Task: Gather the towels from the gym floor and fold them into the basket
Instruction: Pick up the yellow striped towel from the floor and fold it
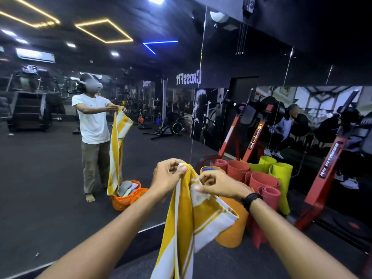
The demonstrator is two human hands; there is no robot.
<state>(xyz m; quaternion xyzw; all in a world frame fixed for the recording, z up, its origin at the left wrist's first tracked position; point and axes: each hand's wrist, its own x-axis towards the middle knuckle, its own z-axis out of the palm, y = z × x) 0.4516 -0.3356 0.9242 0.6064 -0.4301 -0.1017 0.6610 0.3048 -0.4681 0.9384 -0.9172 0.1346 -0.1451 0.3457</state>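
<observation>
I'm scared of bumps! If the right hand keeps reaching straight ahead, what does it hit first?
Probably the rolled mats standing just beyond the right hand, then the mirror wall behind them. Depth is hard to judge.

Both bare arms reach forward, raised far ahead. The left hand [168,174] and right hand [216,183] sit close together, fingers curled, apparently pinching; a dark band circles the right wrist.

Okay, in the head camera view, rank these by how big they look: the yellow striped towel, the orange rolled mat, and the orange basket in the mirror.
1. yellow striped towel, though nearest the camera
2. orange rolled mat
3. orange basket, a mirror reflection, so farther off and true size unsure
</observation>
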